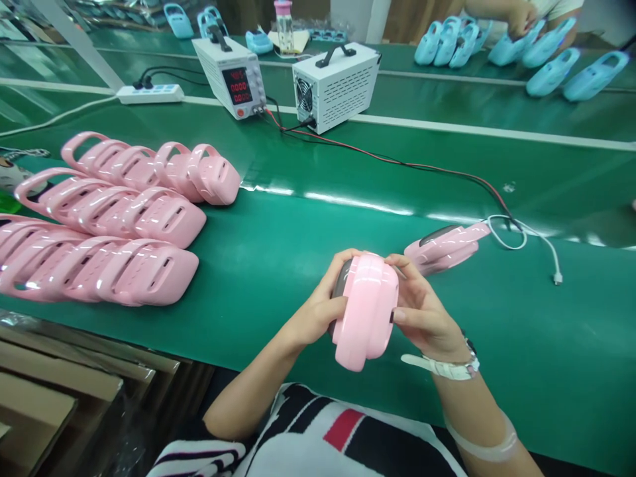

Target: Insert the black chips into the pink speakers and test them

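Far left on the green tabletop [278,225]: three overlapping rows of pink shells [106,218], laid like roof tiles, probably to save space and keep each one easy to pick. Behind, near the middle: a white power strip [150,93], then a power supply [230,77] with red digits and a second white box [336,85] with a fan grille; red and black wires [397,161] running from there to the right.

At centre, close to the body: left hand [318,311] wrapped around the left side of a pink device [366,311], thumb on the front edge, fingers behind near a grey part. Right hand [427,318] closed on the right side, thumb pressed against the edge, wrist bent inward, a white watch strap visible. Device held upright above the tabletop edge, apparently for a steady two-sided grip.

Just behind the right hand: another pink unit [447,245] lying flat, next to a white cable [521,235]. Far right, back: blue shells [521,53] beside another person's hand [521,16].
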`<state>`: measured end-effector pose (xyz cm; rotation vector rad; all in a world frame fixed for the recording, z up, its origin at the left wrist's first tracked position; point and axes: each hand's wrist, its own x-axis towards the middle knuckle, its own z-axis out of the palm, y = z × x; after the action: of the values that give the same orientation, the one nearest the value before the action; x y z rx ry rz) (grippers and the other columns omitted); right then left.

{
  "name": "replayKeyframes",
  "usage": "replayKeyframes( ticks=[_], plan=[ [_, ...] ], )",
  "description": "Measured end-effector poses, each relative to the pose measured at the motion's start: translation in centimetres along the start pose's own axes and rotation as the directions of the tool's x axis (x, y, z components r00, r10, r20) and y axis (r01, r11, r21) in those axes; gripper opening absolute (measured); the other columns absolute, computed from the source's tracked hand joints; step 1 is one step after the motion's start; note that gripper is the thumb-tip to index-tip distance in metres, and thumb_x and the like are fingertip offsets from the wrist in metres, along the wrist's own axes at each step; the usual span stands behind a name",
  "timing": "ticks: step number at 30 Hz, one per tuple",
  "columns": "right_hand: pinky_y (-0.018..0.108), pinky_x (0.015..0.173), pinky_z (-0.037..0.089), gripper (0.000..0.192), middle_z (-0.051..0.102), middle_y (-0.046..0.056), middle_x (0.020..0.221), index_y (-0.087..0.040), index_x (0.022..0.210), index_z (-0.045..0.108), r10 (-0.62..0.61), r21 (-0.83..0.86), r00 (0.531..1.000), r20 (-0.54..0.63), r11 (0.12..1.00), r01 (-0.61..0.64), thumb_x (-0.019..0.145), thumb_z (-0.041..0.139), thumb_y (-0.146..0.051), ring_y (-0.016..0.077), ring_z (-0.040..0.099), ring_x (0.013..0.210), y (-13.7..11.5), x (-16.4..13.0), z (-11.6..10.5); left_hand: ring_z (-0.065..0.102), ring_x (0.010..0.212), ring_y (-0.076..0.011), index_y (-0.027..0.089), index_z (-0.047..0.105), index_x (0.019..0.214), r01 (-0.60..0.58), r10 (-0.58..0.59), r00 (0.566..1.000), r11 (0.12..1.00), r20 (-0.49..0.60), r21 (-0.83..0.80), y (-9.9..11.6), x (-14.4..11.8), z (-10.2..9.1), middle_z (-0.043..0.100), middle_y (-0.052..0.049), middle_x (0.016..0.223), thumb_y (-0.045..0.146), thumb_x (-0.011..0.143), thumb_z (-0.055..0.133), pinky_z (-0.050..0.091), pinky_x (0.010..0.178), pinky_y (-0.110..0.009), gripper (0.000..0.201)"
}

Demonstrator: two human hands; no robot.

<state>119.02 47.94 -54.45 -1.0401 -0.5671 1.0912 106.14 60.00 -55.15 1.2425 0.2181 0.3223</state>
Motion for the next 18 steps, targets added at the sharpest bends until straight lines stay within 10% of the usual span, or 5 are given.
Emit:
replayKeyframes(
  ticks=[7, 14, 18],
  plan=[
    [0.039, 0.091, 0.051, 0.007, 0.061, 0.006, 0.128, -0.026, 0.081, 0.07, -0.275, -0.298, 0.942, -0.192, 0.931, 0.211, 0.078, 0.075, -0.029, 0.0276, 0.054, 0.122, -0.3, -1.9, -0.5, 0.052, 0.095, -0.0195, 0.028, 0.037, 0.131, -0.045, 0.093, 0.978, 0.969, -0.187, 0.244, 0.2, 0.3, 1.3, 0.047, -0.004, 0.124, 0.03, 0.068, 0.069, 0.044, 0.084, -0.03, 0.07],
    [0.035, 0.089, 0.051, 0.02, 0.063, 0.009, 0.117, -0.02, 0.075, 0.063, -0.323, -0.459, 0.917, -0.234, 0.868, 0.188, 0.089, 0.062, -0.035, 0.0251, 0.059, 0.111, -1.5, -3.5, -1.0, 0.049, 0.089, -0.018, 0.03, 0.033, 0.133, -0.218, 0.353, 0.921, 0.819, -0.167, 0.531, 0.0, 1.6, 3.3, 0.045, -0.003, 0.117, 0.024, 0.061, 0.07, 0.043, 0.08, -0.031, 0.08],
    [0.038, 0.082, 0.052, 0.022, 0.064, 0.011, 0.114, -0.021, 0.078, 0.065, -0.397, -0.601, 0.785, -0.476, 0.798, 0.039, 0.087, 0.064, -0.041, 0.0258, 0.061, 0.102, -0.1, -6.9, -5.9, 0.051, 0.091, -0.0198, 0.028, 0.032, 0.133, -0.207, 0.332, 0.928, 0.837, -0.17, 0.507, -0.1, 2.0, 3.7, 0.045, -0.005, 0.118, 0.027, 0.062, 0.067, 0.043, 0.083, -0.033, 0.079]
  ],
)
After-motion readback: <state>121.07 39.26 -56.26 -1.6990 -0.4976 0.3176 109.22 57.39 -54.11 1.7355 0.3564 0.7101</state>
